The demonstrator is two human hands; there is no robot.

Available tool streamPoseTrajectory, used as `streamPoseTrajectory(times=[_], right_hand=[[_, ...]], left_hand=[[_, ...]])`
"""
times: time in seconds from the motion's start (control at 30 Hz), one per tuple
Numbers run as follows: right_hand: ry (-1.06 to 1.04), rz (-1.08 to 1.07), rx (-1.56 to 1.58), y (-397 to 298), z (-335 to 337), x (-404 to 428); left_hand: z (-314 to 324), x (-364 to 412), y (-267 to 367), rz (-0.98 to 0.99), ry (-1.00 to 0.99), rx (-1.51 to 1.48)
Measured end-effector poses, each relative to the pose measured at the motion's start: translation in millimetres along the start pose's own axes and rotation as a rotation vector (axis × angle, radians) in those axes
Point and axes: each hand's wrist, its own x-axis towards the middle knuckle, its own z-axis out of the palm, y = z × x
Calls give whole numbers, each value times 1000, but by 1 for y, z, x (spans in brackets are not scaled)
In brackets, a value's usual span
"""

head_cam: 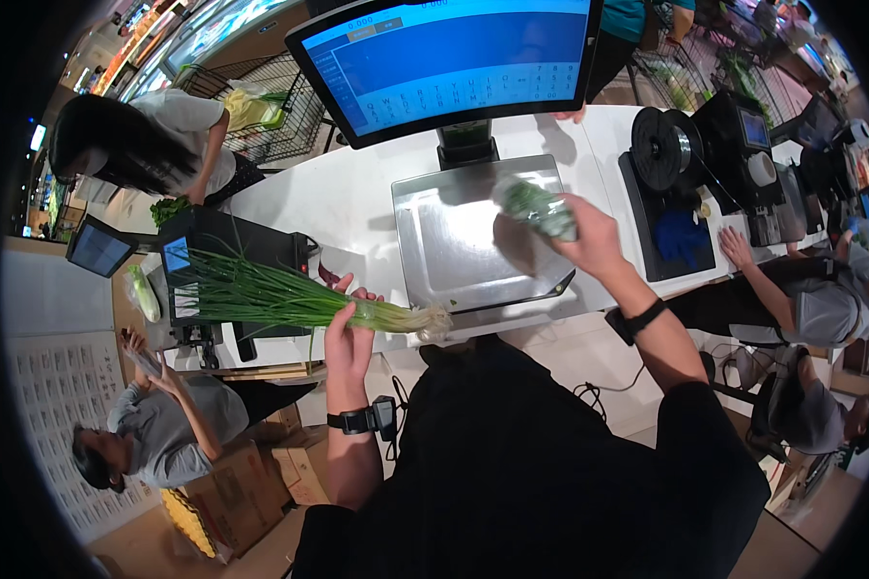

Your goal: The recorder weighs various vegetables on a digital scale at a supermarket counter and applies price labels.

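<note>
A bunch of spring onions (275, 293), bound with a clear band near its white roots, lies across my left hand (353, 326), which grips it by the stalks. The green tops reach left over a black label-printing machine. My right hand (592, 235) holds a clear plastic bag of green leaves (534, 206) above the steel weighing plate (445, 239) of a counter scale; the bag is slightly blurred. A small green scrap lies near the plate's front edge. Behind the plate stands the scale's touchscreen (463, 65), lit blue with an on-screen keyboard.
The white counter (333, 195) carries a black printer (246, 231) at left and a large black reel (655, 145) at right beside a blue glove (677, 237). People stand at both sides. A shopping cart (268, 108) is beyond the counter; cardboard boxes (239, 492) sit at lower left.
</note>
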Motion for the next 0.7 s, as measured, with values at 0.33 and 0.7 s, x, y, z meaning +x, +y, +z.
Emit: streamPoseTrajectory(times=[0.33, 0.7], right_hand=[[-221, -499, -252, -35, 86, -48], [-173, -535, -380, -36, 93, -41]], left_hand=[[-16, -8, 12, -7, 19, -40], [-39, -6, 28, -27, -17, -25]])
